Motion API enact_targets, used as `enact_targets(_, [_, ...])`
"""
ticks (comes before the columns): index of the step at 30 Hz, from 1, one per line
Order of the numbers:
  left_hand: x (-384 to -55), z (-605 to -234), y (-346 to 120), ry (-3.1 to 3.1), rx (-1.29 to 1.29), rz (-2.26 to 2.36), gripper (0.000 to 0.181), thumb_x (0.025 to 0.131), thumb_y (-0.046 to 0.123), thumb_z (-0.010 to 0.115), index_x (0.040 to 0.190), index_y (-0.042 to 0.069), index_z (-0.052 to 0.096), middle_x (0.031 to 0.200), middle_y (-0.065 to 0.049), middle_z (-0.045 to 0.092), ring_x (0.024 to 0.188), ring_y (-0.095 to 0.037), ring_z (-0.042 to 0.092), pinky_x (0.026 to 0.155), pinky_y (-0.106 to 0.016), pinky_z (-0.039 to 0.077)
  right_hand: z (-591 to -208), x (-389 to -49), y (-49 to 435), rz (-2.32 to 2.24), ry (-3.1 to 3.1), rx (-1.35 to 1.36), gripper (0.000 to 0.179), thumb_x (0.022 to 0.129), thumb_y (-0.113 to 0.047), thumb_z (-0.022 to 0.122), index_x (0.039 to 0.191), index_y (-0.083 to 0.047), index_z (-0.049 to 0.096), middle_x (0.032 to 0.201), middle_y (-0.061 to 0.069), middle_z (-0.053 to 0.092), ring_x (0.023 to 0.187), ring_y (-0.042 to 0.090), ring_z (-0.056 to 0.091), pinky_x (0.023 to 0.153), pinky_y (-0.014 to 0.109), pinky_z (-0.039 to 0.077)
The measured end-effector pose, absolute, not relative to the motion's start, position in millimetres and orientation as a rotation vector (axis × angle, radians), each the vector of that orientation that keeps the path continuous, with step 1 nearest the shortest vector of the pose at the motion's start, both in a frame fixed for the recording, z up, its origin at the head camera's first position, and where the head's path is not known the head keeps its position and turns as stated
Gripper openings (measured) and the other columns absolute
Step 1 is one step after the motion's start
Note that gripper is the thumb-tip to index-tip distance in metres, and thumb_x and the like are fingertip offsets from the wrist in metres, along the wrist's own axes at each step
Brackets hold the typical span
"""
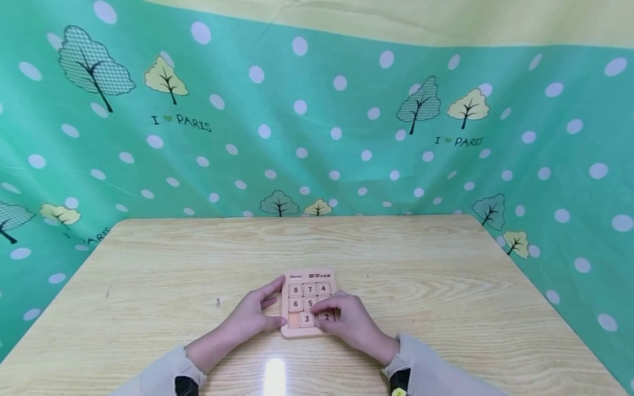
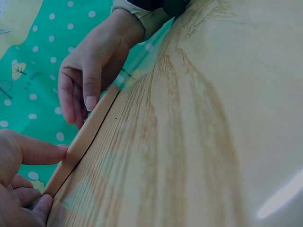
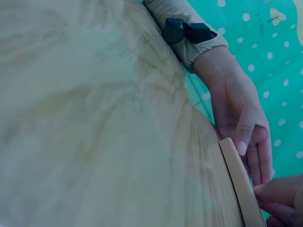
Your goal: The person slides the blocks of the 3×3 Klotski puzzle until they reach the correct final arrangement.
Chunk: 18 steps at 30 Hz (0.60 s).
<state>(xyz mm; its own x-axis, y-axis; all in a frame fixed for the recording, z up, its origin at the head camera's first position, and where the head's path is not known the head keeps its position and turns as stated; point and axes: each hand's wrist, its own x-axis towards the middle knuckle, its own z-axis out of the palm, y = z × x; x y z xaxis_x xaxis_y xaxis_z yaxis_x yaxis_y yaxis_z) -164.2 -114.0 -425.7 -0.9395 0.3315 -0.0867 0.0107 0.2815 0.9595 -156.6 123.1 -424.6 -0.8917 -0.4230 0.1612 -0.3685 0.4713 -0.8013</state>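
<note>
Head view: the number puzzle (image 1: 299,333) lies flat on the counter (image 1: 148,286). My left grip (image 1: 247,316), thumb and fingers spread, steadies its left edge; my right grip (image 1: 349,322), loosely parted, reaches over tile 2 (image 1: 326,317). I judge we're mid-sliding; next seems to call for pushing tile 3 (image 1: 306,319) into the vacant corner slot (image 1: 294,320).

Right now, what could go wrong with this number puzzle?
The right hand crowds the 3 tile and 2 tile, so a push toward the empty slot might shift both. The left hand touches the left side of the puzzle board; if that contact slips, the whole board could slide.
</note>
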Motion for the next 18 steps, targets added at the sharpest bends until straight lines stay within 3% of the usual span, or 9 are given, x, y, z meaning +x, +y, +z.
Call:
enact_targets(9, [-163.3, -425.2, -115.5, 2.297, 0.319, 1.698, 0.088, 0.072, 0.002, 0.076, 0.146, 0.001, 0.029, 0.150, -0.020, 0.030, 0.128, -0.045, 0.039, 0.108, -0.044, 0.037, -423.9, -157.0, 112.0, -1.405, 2.640, -0.762, 0.021, 0.076, -0.008, 0.075, 0.096, -0.012, 0.075, 0.094, -0.006, 0.068, 0.092, 0.010, 0.058, 0.086, 0.024, 0.048])
enact_targets(18, [-163.5, -425.8, -115.9, 2.300, 0.332, 1.697, 0.087, 0.073, 0.003, 0.076, 0.146, 0.002, 0.029, 0.150, -0.020, 0.030, 0.128, -0.044, 0.039, 0.108, -0.045, 0.036, -422.9, -157.9, 103.0, -1.432, 2.616, -0.805, 0.020, 0.076, -0.004, 0.073, 0.096, -0.007, 0.075, 0.089, 0.001, 0.068, 0.083, 0.013, 0.059, 0.073, 0.021, 0.052])
